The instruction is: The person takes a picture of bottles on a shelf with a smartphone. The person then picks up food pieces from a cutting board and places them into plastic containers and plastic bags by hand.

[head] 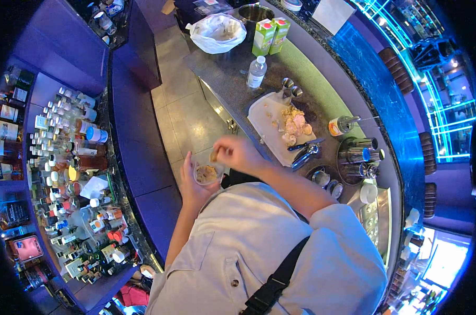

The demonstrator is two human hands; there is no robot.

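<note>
Near my waist, my left hand (194,185) holds a small clear plastic cup (207,173) with pale brown pieces inside. Just above the cup's right rim, my right hand (236,153) pinches a small brown piece (213,155); the hand is blurred. On the metal counter to the right lies a white cutting board (267,124) bearing a heap of peeled, pinkish-tan pieces (295,126). A dark-handled knife (305,145) and a metal hand tool (305,156), perhaps a squeezer, lie at the board's lower right edge.
A plastic-lined bowl (218,33), green cartons (263,37), a clear bottle (257,72) and metal jiggers (287,83) stand beyond the board. Metal shakers (358,155) are on the right. Many bottles (80,157) fill the left back counter. A person's red garment (131,293) shows at lower left.
</note>
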